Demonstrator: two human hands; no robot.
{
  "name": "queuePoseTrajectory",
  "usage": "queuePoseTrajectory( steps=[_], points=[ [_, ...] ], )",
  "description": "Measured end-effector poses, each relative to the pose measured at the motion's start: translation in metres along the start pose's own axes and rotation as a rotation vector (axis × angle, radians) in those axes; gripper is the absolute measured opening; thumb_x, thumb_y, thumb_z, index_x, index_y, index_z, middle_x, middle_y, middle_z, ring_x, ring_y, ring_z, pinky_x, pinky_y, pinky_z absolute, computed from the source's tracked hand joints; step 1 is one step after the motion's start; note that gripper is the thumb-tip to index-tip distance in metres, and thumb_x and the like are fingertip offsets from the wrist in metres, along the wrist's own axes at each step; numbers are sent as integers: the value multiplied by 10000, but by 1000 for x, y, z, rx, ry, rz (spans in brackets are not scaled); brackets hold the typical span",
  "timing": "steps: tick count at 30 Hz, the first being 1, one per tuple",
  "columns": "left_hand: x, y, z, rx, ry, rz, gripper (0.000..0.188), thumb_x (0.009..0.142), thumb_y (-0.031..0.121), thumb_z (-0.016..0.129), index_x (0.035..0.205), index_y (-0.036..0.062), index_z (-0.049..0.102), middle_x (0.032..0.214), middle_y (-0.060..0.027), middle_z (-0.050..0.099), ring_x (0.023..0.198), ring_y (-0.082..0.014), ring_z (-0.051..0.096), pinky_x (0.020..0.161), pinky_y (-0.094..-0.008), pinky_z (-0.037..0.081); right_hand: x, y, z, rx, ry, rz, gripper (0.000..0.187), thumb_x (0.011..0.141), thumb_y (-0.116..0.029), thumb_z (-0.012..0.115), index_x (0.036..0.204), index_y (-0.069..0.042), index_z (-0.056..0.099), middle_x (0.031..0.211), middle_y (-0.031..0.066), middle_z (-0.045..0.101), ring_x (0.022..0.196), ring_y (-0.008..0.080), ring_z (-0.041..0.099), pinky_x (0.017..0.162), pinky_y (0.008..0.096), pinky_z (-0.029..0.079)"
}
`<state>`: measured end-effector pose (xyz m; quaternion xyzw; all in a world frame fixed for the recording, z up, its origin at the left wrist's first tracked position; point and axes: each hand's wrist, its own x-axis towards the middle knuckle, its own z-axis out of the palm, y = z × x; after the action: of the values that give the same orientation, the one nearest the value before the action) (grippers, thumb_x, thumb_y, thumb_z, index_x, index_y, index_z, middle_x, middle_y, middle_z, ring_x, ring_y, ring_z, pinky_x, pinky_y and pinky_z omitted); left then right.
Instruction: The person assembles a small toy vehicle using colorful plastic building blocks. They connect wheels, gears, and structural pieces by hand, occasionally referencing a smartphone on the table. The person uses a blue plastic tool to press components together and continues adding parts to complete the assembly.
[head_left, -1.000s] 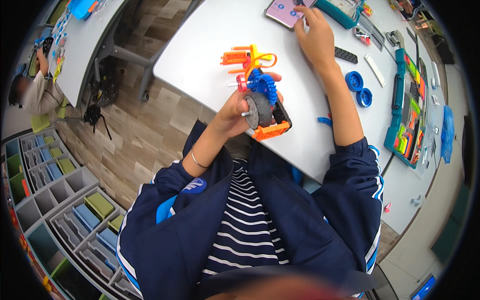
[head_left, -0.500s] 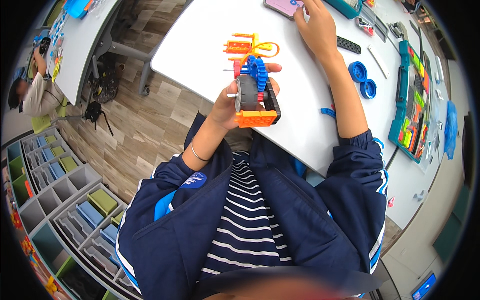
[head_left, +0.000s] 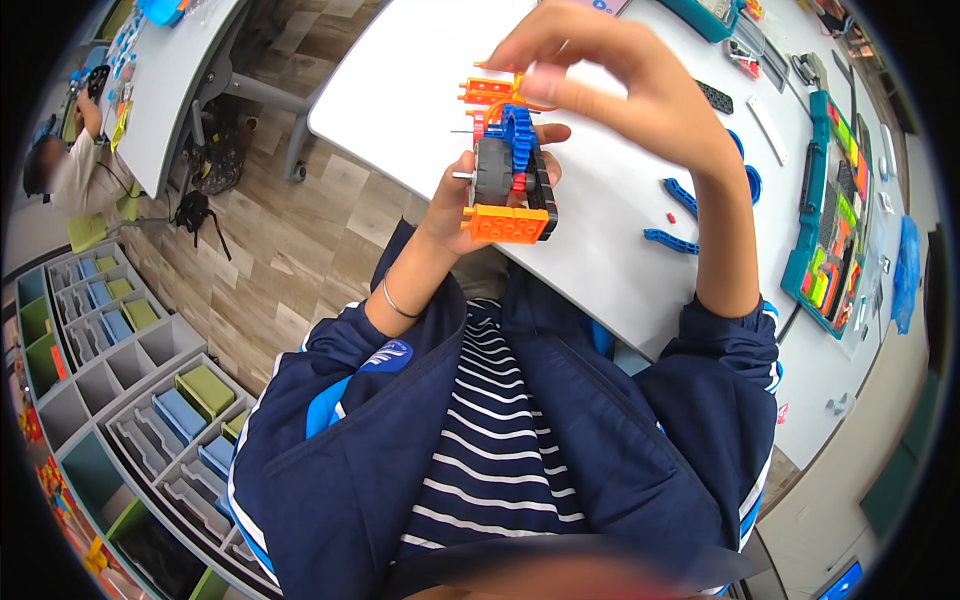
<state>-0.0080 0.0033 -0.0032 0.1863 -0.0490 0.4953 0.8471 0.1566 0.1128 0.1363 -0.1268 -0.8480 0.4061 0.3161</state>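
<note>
In my left hand (head_left: 446,208) is a toy building-block model (head_left: 510,224), held up over the table's near edge with the fingers wrapped round it. It has orange blocks, a dark grey wheel (head_left: 492,172) on a metal axle, a blue gear (head_left: 519,138) and a black beam. My right hand (head_left: 640,85) reaches across from the right to the model's far orange and yellow end (head_left: 488,90). Its thumb and fingers are apart and slightly blurred; whether they touch the model I cannot tell.
On the white table (head_left: 400,90) lie two curved blue pieces (head_left: 670,241), a small red piece (head_left: 671,217), a black beam (head_left: 715,96) and a white strip (head_left: 768,130). A teal parts case (head_left: 815,240) stands right. A phone (head_left: 605,5) lies far off. Someone (head_left: 85,175) works at another table, left.
My right hand has left the phone and swung left and nearer, over to the model's far end. The left hand holds the model almost where it was.
</note>
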Motion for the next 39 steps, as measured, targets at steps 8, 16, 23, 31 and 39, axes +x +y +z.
queuePoseTrajectory(
  steps=[8,16,23,31,39],
  points=[
    [-11,0,-10,-251,72,-35,896,898,602,637,1493,12,321,1403,-172,481,1201,-256,582,993,-434,558,-5,-17,7,72,-198,156,234,891,-246,763,997,-43,714,960,48,688,904,152,630,794,300,511],
    [-10,0,-10,-70,90,-34,812,900,601,638,1426,29,404,1229,-185,558,1147,-262,616,915,-393,600,-7,-16,1,87,-238,140,246,925,-263,721,1024,-38,717,986,53,695,937,167,645,858,328,527],
    [-7,-2,-5,-53,62,2,758,916,601,614,1396,44,430,1196,-192,563,1033,-282,679,854,-396,622,-8,-10,-4,61,-171,156,234,955,-256,678,1060,-52,728,1000,54,696,924,160,651,863,327,525],
    [-7,-1,-4,-84,35,-19,767,916,606,612,1392,33,427,1187,-194,564,1023,-271,686,846,-385,624,-9,-10,-6,83,-216,114,234,959,-250,673,1040,-35,717,989,57,691,913,154,658,887,325,532],
    [0,-2,8,-58,19,17,974,862,646,660,1464,-51,344,1155,-184,590,1019,-270,691,875,-361,613,-10,-8,-6,175,-149,233,258,981,-262,651,1077,-29,710,1000,54,680,902,146,659,827,306,577]
  ],
)
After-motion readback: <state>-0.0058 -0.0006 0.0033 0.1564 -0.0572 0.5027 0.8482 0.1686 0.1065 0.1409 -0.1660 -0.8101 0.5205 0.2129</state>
